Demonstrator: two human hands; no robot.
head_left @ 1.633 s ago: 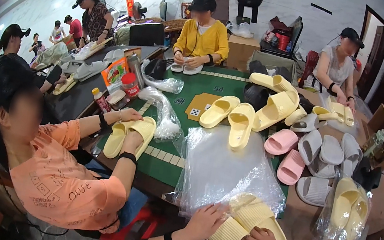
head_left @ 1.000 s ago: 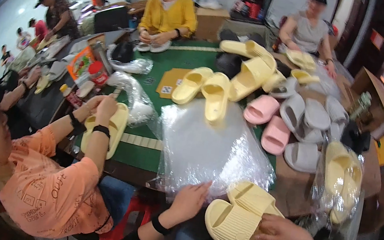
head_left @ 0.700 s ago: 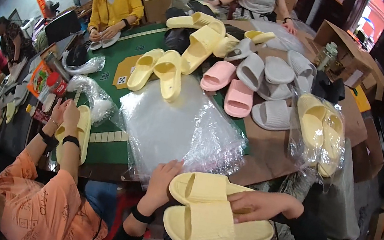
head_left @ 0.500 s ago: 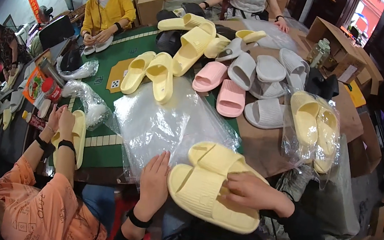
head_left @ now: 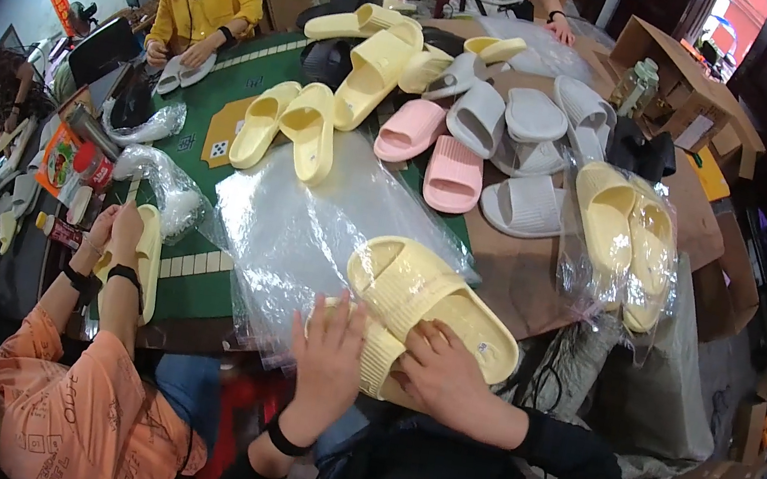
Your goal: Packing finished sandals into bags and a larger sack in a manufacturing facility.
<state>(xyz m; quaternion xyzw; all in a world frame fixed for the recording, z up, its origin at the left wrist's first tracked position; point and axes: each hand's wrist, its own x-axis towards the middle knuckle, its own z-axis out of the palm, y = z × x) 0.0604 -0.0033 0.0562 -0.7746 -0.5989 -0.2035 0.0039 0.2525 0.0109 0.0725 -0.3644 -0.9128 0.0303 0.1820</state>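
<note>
Two yellow slide slippers lie side by side at the near table edge, on clear plastic bags (head_left: 288,234). The farther slipper (head_left: 397,282) shows its ribbed strap and footbed. The nearer slipper (head_left: 379,359) is largely covered by my hands. My left hand (head_left: 330,358) lies with stretched, spread fingers over its toe end. My right hand (head_left: 447,377) is curled at the strap's opening, its fingertips gripping the nearer slipper beside the farther one. Beyond the bags stand another yellow pair (head_left: 308,131), pink slippers (head_left: 453,175) and grey slippers (head_left: 521,205).
A bagged yellow pair (head_left: 622,239) sits at the table's right side. Cardboard boxes (head_left: 678,86) and a glass jar (head_left: 637,87) stand behind it. At my left, a person in orange (head_left: 94,394) handles a yellow slipper. Two more people sit across the green table (head_left: 190,304).
The slippers have shifted and separated, one now lying farther forward. My left hand has moved from beside the toe onto the nearer slipper; my right hand has moved left and nearer.
</note>
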